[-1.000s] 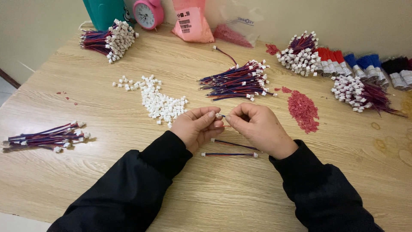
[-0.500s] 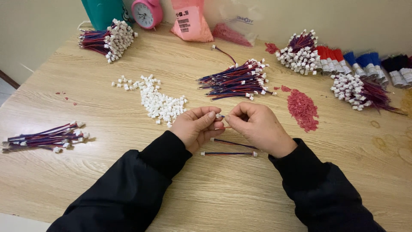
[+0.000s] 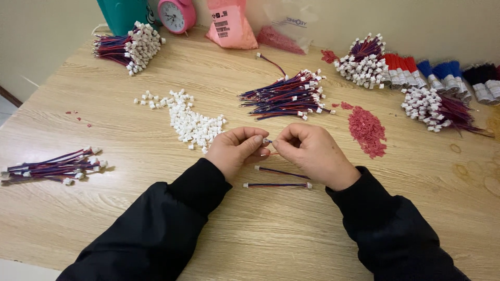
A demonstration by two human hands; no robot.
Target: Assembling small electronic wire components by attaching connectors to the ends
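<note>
Head view, looking down at the wooden table (image 3: 271, 244): my left hand (image 3: 237, 152) and my right hand (image 3: 311, 153) met fingertip to fingertip just above the tabletop, both curled shut. Between them I pinched a small white connector (image 3: 267, 140) at the end of a thin red and blue wire (image 3: 271, 153); which fingers bore the grip I could not tell, since the piece was nearly hidden. Just below my hands lay two finished wire leads (image 3: 277, 184) with white plugs at each end, flat on the wood. A loose pile of white connectors (image 3: 194, 125) sat just left of my left hand. Beyond my hands lay a loose heap of red and blue wires (image 3: 286, 96), and to the right of my right hand a patch of small red pieces (image 3: 366, 129). Far left lay a small wire bundle (image 3: 52, 167). Along the back edge stood a pink alarm clock (image 3: 176, 14) and a pink bag (image 3: 230, 26).
</note>
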